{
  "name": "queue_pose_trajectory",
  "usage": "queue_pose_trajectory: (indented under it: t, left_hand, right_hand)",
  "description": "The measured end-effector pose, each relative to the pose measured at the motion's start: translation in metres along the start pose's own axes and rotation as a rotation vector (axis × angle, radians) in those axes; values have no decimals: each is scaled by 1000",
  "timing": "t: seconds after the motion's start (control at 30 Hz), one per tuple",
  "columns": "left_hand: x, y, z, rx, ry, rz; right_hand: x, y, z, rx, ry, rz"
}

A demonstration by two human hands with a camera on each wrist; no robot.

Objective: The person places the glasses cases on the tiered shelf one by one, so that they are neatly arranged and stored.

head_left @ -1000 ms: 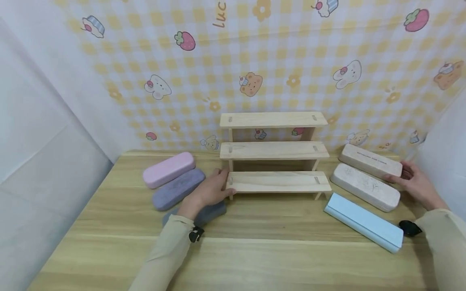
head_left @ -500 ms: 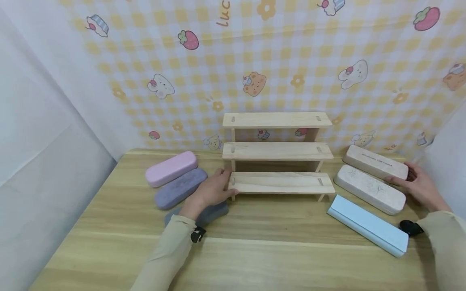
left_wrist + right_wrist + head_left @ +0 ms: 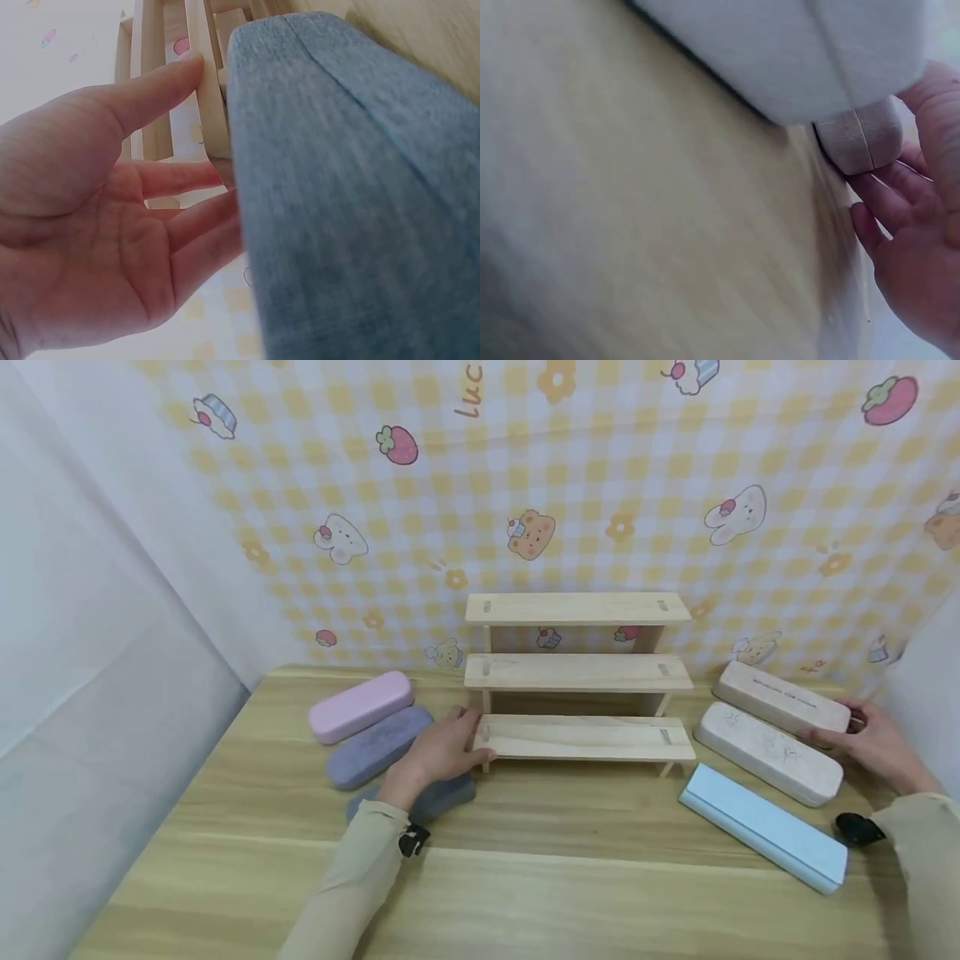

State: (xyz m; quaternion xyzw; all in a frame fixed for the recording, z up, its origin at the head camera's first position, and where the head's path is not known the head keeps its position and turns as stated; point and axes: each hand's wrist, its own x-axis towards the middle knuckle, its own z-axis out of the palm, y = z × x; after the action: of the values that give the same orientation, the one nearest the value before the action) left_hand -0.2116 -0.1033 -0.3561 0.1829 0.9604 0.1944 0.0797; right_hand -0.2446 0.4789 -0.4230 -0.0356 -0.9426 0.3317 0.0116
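Observation:
A three-tier wooden display stand (image 3: 585,739) is at the middle back of the table. My left hand (image 3: 442,747) pinches the left end of its lowest board, the thumb at the front edge and the fingers behind. In the left wrist view, a blue-grey glasses case (image 3: 352,202) fills the right side, beside that hand. My right hand (image 3: 873,743) holds the right end of a beige glasses case (image 3: 780,697) with printed lettering, its thumb on the near side. The right wrist view shows the fingers around this case's end, behind a whitish glasses case (image 3: 802,52).
Left of the stand lie a pink case (image 3: 362,707) and a purple case (image 3: 378,747). On the right, a light blue case (image 3: 763,827) lies in front of the whitish one. A checked cloth (image 3: 420,510) hangs behind the table (image 3: 525,902).
The head view has swung slightly left, so everything sits a little further right in it. Both hands keep their places on the stand and the beige glasses case.

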Motion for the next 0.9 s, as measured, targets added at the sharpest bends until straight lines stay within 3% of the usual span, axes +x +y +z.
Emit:
queue_pose_trajectory:
  t: [0.3,0.63,0.9]
  left_hand:
    - [4,2,1,-64,-9,-3]
    - [2,1,1,-26,-7,-6]
    - [3,3,1,3,0,-3]
  right_hand:
    - [-3,0,-4,24,31,21]
    - [-7,-22,-10,79,67,32]
    - [-15,-34,-15,138,125,-31]
